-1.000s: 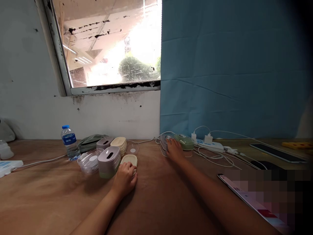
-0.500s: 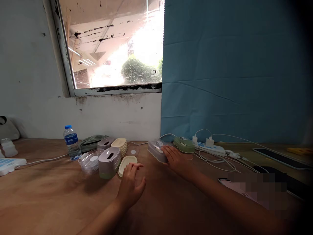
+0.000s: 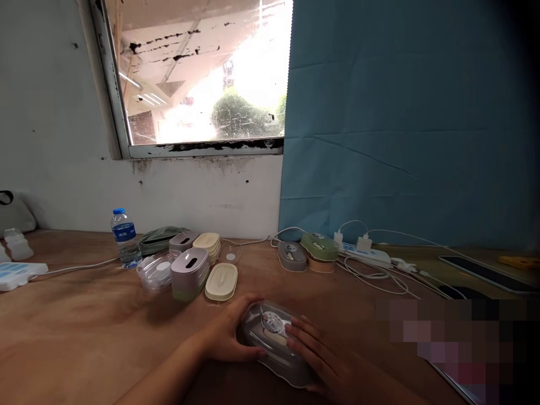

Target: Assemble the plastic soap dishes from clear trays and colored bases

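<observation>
1. Left hand [image 3: 231, 332] and right hand [image 3: 323, 357] grasp opposite ends of the grey clear-covered container [image 3: 275, 336], close to the person, probably to steady it.
2. Cream lids [image 3: 206, 245] stand stacked, presumably saving space.

I can read nothing: the blue label [image 3: 124, 231] on the water bottle [image 3: 131, 256] bears white characters, the round label [image 3: 272, 322] on the grey box [image 3: 255, 325] perhaps fine print.
</observation>
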`<state>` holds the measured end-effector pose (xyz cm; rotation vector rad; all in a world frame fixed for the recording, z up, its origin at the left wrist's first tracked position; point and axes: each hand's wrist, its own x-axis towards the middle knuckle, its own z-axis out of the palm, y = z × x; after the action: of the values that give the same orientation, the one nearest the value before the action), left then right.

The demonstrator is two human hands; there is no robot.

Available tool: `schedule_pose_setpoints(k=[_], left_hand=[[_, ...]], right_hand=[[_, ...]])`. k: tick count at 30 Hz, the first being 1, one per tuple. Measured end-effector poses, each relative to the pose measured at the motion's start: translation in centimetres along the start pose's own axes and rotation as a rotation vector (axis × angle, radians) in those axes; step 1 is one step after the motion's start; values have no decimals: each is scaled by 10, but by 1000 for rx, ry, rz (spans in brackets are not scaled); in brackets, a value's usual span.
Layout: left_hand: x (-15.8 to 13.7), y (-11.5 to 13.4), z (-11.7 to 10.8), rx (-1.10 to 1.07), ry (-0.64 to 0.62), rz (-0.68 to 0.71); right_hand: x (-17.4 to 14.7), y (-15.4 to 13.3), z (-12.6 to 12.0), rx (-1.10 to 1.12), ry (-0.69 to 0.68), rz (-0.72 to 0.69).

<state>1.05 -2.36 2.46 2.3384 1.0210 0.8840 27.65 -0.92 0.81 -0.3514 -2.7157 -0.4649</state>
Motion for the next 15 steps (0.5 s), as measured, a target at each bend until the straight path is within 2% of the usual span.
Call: schedule_pose_setpoints(k=[6,10,15], left_hand=[[2,2,-1,4,22,-3],[3,9,9,24,86,-23],[6,20,24,40,200,-136]], right_hand=[[1,0,-15,300,-112,160],[-3,3,-26,346,-119,228],[-4,7,-28,375,-95,368]])
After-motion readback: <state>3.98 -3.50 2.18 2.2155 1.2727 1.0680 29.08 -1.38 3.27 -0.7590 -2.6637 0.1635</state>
